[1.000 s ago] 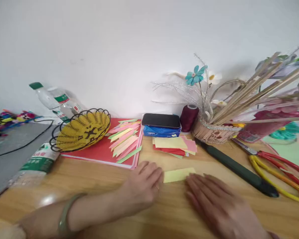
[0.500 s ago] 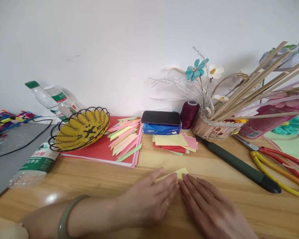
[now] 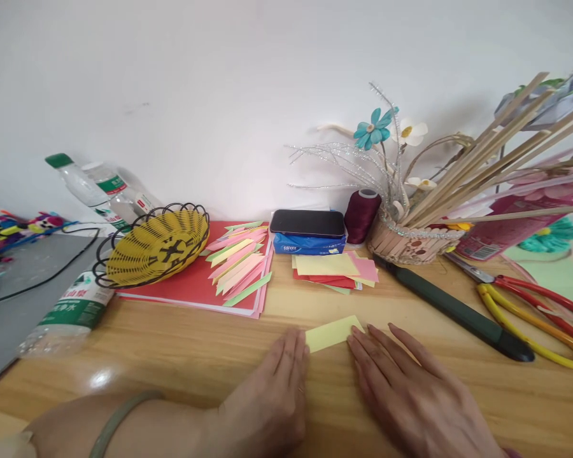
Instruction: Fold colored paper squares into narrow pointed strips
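A small yellow paper strip (image 3: 333, 334), narrow like a folded sheet, lies slanted on the wooden table in front of me. Its left end is held by my left hand (image 3: 279, 388), whose fingers are pressed together at the edge. My right hand (image 3: 405, 388) lies flat, fingers stretched out and a little apart, with the fingertips resting on the strip's right end. Both thumbs are hidden. Just beyond the strip is a stack of coloured paper slips (image 3: 327, 266), with yellow on top.
Folded paper strips (image 3: 239, 267) lie on red sheets (image 3: 181, 289) beside a yellow woven basket (image 3: 160, 248). A phone (image 3: 308, 223) rests on a blue packet (image 3: 309, 243). To the right are a thread spool (image 3: 361, 216), a dark green-handled tool (image 3: 458, 312) and scissors (image 3: 535, 305).
My left hand has drawn back to the left, off the paper's middle to its left end, uncovering more of the strip. My right hand has shifted slightly right, its fingers more spread.
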A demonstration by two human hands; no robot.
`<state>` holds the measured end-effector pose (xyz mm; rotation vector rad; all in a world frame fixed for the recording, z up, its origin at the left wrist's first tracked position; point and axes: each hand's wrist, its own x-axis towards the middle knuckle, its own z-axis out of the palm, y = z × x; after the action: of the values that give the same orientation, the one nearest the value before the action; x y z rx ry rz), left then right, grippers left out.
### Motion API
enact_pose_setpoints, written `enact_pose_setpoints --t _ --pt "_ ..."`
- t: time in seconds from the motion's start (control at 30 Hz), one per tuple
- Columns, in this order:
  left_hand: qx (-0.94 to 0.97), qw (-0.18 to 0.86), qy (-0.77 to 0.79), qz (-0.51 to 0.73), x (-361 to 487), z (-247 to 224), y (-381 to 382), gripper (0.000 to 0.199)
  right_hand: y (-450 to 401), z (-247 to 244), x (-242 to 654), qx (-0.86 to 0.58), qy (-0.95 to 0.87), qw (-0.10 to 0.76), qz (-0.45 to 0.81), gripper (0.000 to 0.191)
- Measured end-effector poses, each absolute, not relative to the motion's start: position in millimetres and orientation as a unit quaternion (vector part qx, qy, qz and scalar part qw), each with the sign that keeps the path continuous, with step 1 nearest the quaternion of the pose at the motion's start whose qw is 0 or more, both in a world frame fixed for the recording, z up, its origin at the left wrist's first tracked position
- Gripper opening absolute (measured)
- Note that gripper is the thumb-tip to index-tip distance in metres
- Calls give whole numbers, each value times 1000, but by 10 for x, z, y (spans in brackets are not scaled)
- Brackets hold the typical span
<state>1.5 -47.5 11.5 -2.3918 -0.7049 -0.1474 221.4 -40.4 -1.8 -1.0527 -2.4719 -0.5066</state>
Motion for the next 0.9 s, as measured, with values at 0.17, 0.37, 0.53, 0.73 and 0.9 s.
enact_pose_setpoints --t 0.17,0.37,0.53,0.73,0.9 --pt "-904 316 -282 -52 -16 108 -513 44 -284 64 2340 -353 -897 195 -180 29" --pt "-933 232 -268 -57 -90 92 -412 29 -162 77 2409 -385 -888 232 -94 21" --pt "-947 157 -264 -96 -124 75 -253 19 -147 16 2314 -422 -879 222 20 32" --pt "-932 112 -301 -168 -8 80 -145 24 -220 35 2204 -433 -852 256 143 2" --pt "-940 109 -251 -205 1 106 -125 16 -287 74 2195 -434 -827 293 207 13"
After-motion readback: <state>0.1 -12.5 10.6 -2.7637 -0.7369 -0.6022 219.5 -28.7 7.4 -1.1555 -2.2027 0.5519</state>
